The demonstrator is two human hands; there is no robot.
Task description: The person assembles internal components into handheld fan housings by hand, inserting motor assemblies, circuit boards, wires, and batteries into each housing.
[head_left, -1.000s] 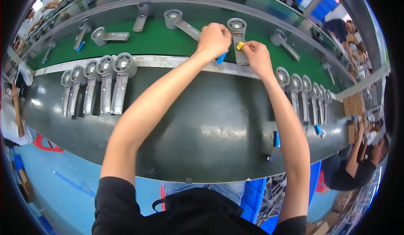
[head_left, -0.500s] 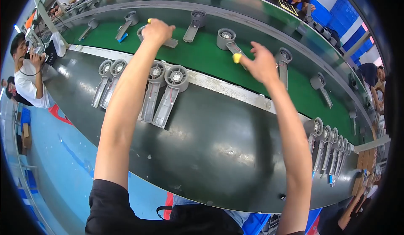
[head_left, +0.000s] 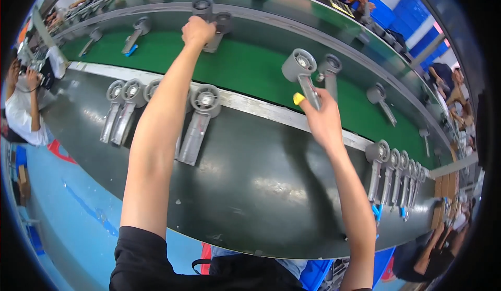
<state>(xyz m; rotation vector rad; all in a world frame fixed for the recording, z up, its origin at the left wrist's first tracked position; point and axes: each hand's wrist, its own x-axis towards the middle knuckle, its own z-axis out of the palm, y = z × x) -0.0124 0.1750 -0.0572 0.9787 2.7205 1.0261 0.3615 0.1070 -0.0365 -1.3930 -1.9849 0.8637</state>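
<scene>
Over the green belt, my left hand is closed around the lower part of a grey handheld fan housing, its round head showing above my fingers. Just right of it, another grey fan housing lies on the belt, partly hidden by the hand. My right hand, with a yellow cover on its thumb, grips the handle of a second fan housing, lifted above the belt with its round head up. Close behind that one is a further fan housing on the belt.
More fan housings lie along the green belt. On the dark worktable, housings stand in a row at left, partly behind my left arm, and another row at right. A white strip divides table and belt. Other people work around.
My left hand has closed on a fan housing and raised its head. My right hand, open before, has gripped another housing by its handle and lifted it. The view has shifted slightly.
</scene>
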